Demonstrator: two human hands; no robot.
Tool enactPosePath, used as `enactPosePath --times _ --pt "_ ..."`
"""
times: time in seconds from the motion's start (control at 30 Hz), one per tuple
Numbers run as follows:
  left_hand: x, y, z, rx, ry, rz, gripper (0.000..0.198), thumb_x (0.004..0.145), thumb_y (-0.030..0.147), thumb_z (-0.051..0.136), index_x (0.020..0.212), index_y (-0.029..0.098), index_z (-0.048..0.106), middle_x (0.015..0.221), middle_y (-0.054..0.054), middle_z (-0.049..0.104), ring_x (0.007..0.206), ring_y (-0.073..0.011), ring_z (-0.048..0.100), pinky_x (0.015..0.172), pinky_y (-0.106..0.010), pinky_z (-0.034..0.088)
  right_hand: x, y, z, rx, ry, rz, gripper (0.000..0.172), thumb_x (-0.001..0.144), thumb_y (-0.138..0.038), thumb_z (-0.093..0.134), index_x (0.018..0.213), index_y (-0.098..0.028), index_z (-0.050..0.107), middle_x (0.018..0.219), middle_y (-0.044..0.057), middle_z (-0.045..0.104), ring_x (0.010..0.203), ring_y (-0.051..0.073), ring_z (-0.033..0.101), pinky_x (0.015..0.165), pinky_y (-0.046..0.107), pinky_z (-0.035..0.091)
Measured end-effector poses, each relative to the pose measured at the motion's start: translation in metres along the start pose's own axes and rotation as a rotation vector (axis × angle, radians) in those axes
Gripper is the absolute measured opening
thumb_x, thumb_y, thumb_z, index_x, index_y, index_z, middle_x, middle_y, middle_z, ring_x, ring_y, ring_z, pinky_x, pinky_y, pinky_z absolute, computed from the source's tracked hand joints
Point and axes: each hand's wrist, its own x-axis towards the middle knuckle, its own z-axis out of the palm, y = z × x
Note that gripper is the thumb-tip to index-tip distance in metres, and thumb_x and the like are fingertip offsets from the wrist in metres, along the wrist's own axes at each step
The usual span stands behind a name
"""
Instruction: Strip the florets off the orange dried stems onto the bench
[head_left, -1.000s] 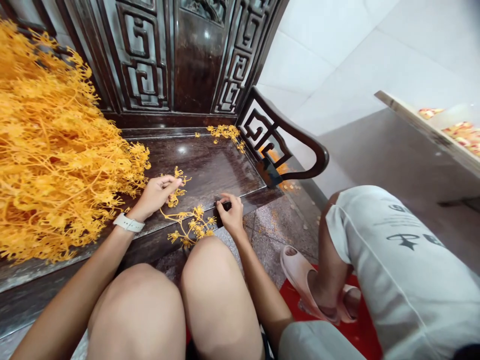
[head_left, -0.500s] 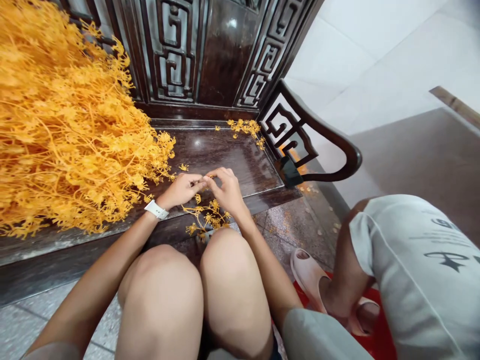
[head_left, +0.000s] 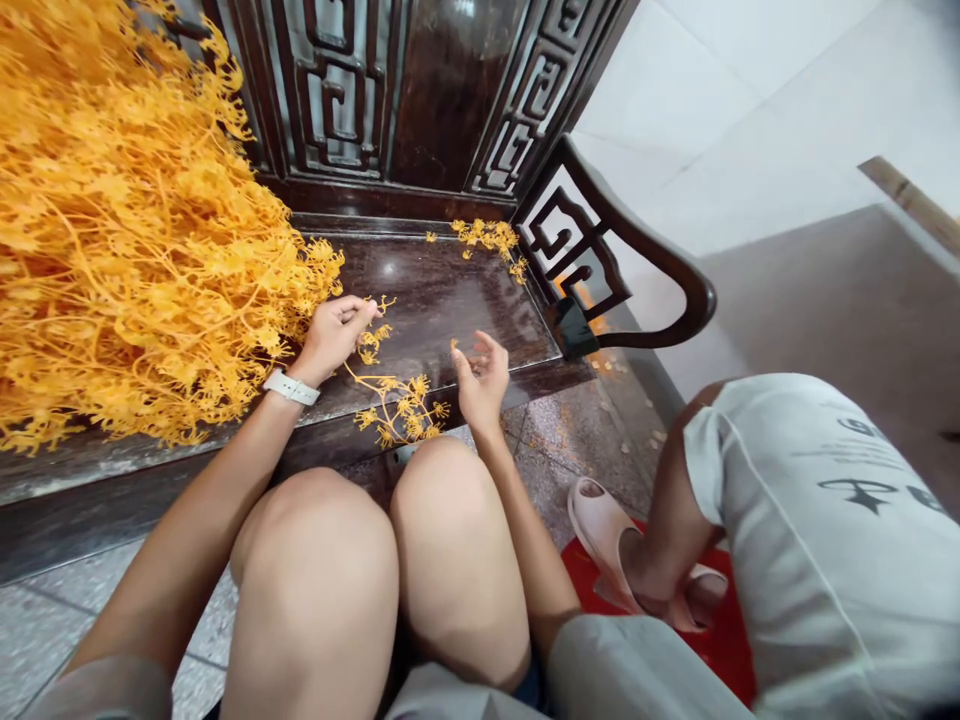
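My left hand [head_left: 334,335], wearing a white watch [head_left: 291,387] on its wrist, is closed in a pinch on a small yellow flower sprig [head_left: 385,303]. My right hand [head_left: 482,385] is held apart from it, fingers spread, with a tiny yellow bit [head_left: 454,344] at the thumb tip. A branched yellow flower stem [head_left: 409,405] lies between the hands, over the bench's front edge above my knees; whether the left hand also holds it is unclear. To the left, a large heap of yellow artificial-looking flower stems [head_left: 150,230] covers the bench.
Loose yellow flower heads [head_left: 487,237] lie in the far right corner of the dark wooden bench [head_left: 450,290]. A curved armrest [head_left: 675,335] closes its right end. Another person's leg [head_left: 802,480] and pink slipper [head_left: 600,530], over something red, are on my right.
My hands have moved apart: the left one went up and left with a sprig, the right one shifted right and opened. The branched stem is now more fully visible.
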Motion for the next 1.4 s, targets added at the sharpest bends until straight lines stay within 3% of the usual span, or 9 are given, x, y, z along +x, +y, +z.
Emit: enactPosePath --times 0.17,0.3,0.47,0.53,0.8,0.97,1.13,1.27,1.4 --pt "-0.005 0.003 0.003 -0.010 0.006 -0.033 0.044 0.088 0.063 0.081 0.087 0.019 0.078 0.050 0.005 0.051 0.041 -0.0090 0.042 0.040 -0.021 0.031 -0.002 0.039 -0.020 -0.026 -0.030 0.189 0.040 0.086 -0.032 0.071 0.123 -0.018 0.068 0.083 -0.002 0.068 0.075 0.018 0.064 0.080 0.034 0.056" --pt "-0.008 0.002 0.007 0.004 -0.003 -0.023 0.041 0.091 0.059 0.080 0.089 0.018 0.079 0.050 0.005 0.051 0.041 -0.0086 0.043 0.041 -0.021 0.032 -0.001 0.038 -0.006 -0.143 -0.168 0.113 0.068 0.083 -0.028 0.073 0.149 -0.018 0.060 0.084 -0.002 0.075 0.098 0.024 0.074 0.106 0.043 0.056" --pt "-0.011 0.004 0.011 0.008 -0.040 -0.045 0.045 0.089 0.064 0.080 0.085 0.019 0.078 0.050 0.005 0.051 0.041 -0.0092 0.041 0.040 -0.022 0.030 -0.002 0.028 0.006 -0.264 -0.220 0.028 0.098 0.085 -0.033 0.079 0.173 -0.022 0.037 0.136 0.013 0.079 0.145 0.035 0.057 0.128 0.061 0.038" --pt "-0.011 0.006 0.012 0.011 -0.038 -0.049 0.046 0.087 0.065 0.081 0.085 0.019 0.077 0.050 0.005 0.050 0.041 -0.0094 0.040 0.040 -0.023 0.029 -0.004 0.027 0.004 -0.281 -0.203 0.033 0.086 0.087 -0.035 0.078 0.166 -0.023 0.048 0.145 0.015 0.075 0.143 0.036 0.055 0.127 0.061 0.039" --pt "-0.013 0.009 0.015 0.016 -0.050 -0.004 0.047 0.086 0.066 0.083 0.088 0.019 0.082 0.050 0.006 0.046 0.044 -0.0089 0.030 0.044 -0.025 0.021 -0.007 0.012 0.003 -0.191 -0.246 -0.092 0.026 0.099 -0.033 0.069 0.121 -0.022 0.077 0.105 0.008 0.082 0.112 0.028 0.067 0.109 0.046 0.051" --pt "-0.017 0.010 0.020 0.024 -0.022 0.047 0.056 0.087 0.075 0.080 0.092 0.020 0.088 0.061 0.001 0.063 0.056 -0.0135 0.050 0.055 -0.027 0.041 0.008 -0.032 0.026 -0.063 -0.588 -0.169 0.037 0.102 -0.055 0.074 0.121 -0.023 0.078 0.096 0.003 0.080 0.091 0.021 0.070 0.089 0.036 0.055" --pt "-0.016 0.011 0.022 0.020 -0.065 0.069 0.068 0.080 0.083 0.082 0.097 0.017 0.090 0.099 -0.012 0.085 0.092 -0.0264 0.075 0.084 -0.038 0.059 0.009 -0.062 0.052 0.023 -0.722 -0.215 0.046 0.101 -0.067 0.072 0.098 -0.021 0.076 0.086 0.001 0.075 0.080 0.018 0.063 0.077 0.032 0.051" --pt "-0.015 0.014 0.021 -0.008 -0.098 0.081 0.068 0.085 0.082 0.079 0.103 0.017 0.089 0.094 -0.010 0.083 0.081 -0.0203 0.070 0.076 -0.032 0.054 -0.001 -0.055 0.058 0.151 -0.702 -0.167 0.046 0.105 -0.065 0.064 0.096 -0.022 0.075 0.088 0.001 0.074 0.080 0.017 0.062 0.077 0.031 0.051" --pt "-0.013 0.018 0.014 0.042 -0.171 0.115 0.067 0.094 0.082 0.069 0.089 0.017 0.085 0.071 -0.004 0.068 0.062 -0.0136 0.051 0.062 -0.029 0.040 0.000 -0.037 0.056 0.288 -0.472 -0.026 0.044 0.105 -0.064 0.065 0.103 -0.022 0.074 0.088 0.001 0.071 0.076 0.016 0.061 0.073 0.031 0.051"
